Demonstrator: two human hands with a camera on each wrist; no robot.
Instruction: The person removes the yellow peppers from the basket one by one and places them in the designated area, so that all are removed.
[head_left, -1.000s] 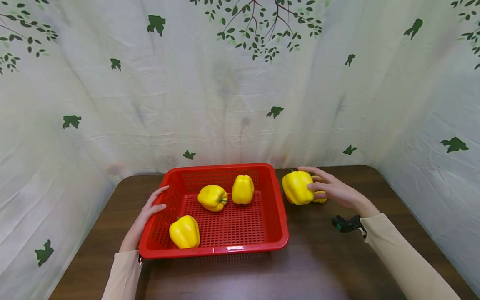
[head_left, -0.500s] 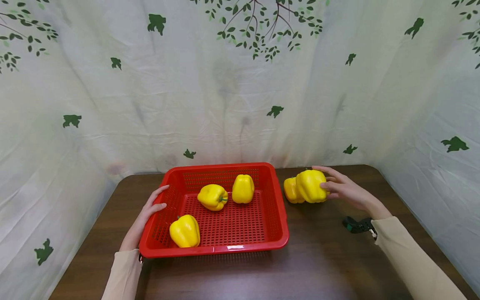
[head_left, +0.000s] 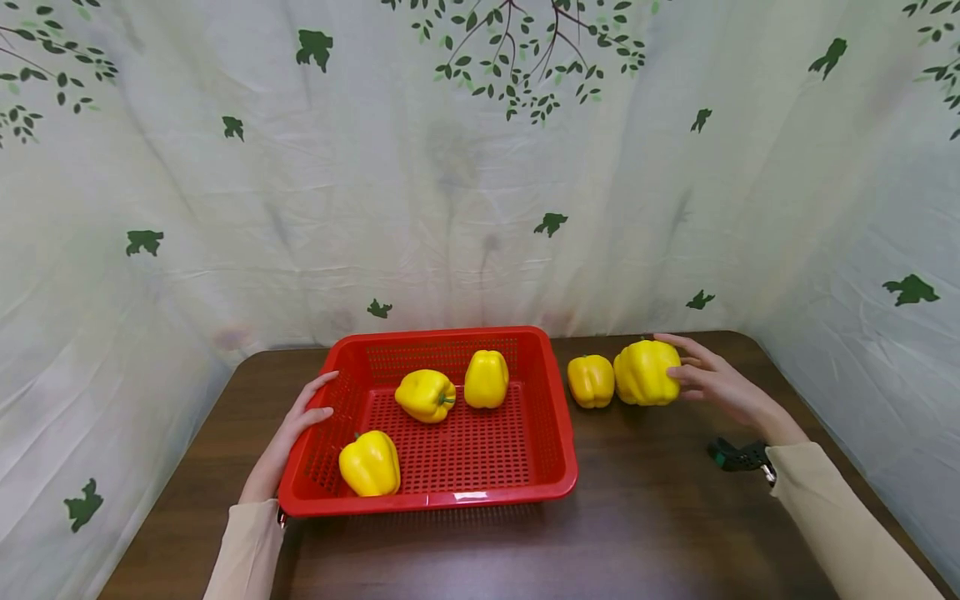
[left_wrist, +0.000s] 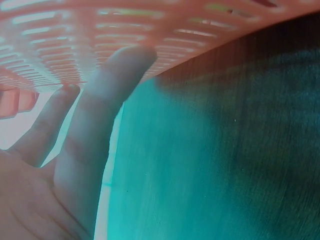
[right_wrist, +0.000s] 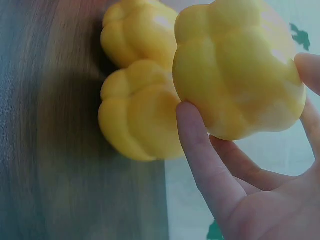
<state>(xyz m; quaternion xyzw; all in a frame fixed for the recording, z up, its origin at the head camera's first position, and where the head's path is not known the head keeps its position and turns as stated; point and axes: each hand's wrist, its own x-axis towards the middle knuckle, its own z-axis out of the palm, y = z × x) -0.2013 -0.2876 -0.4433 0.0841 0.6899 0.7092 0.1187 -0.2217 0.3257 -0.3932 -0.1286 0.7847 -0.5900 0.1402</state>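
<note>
A yellow bell pepper [head_left: 647, 372] is gripped between the thumb and fingers of my right hand [head_left: 716, 387], to the right of the basket. Just left of it a smaller-looking yellow pepper [head_left: 591, 381] sits on the table. In the right wrist view two peppers, a nearer one [right_wrist: 140, 112] and one beyond it [right_wrist: 140, 30], rest behind the held pepper [right_wrist: 240, 70]; one of them is hidden in the head view. My left hand [head_left: 288, 429] holds the red plastic basket [head_left: 450, 500] at its left rim. Under the basket, fingers [left_wrist: 85, 135] reach along the perforated outer wall.
Inside the basket lie three more yellow peppers: one at the front left [head_left: 370, 463], one lying on its side [head_left: 425, 396] and one at the back right [head_left: 486, 379]. The brown wooden table [head_left: 637, 525] ends at a pale leaf-printed curtain [head_left: 480, 208].
My right hand has moved to the right with its pepper, uncovering the pepper on the table beside the basket. The left hand and the basket have stayed put.
</note>
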